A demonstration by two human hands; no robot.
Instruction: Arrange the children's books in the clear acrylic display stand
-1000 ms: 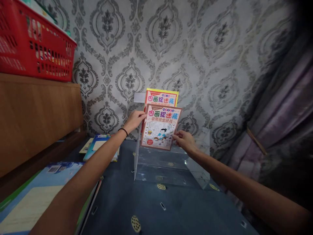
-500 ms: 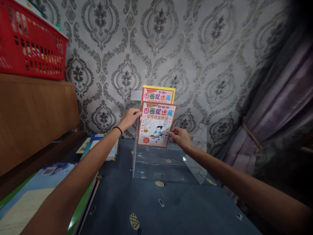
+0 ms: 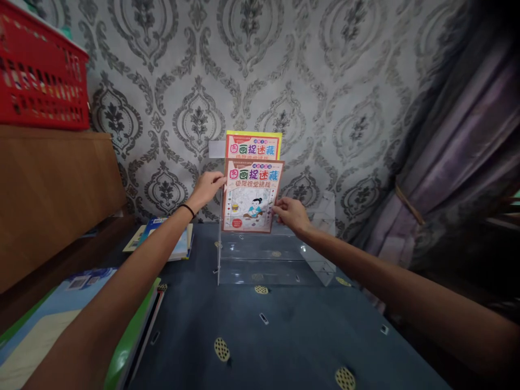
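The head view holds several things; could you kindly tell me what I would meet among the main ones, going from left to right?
Red basket → small pile of books → left hand → brown-edged book → right hand → curtain.

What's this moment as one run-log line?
left hand: pinching brown-bordered picture book, left edge | right hand: pinching its right edge | second picture book: behind, partly covered | clear tiered rack: on patterned blue tabletop
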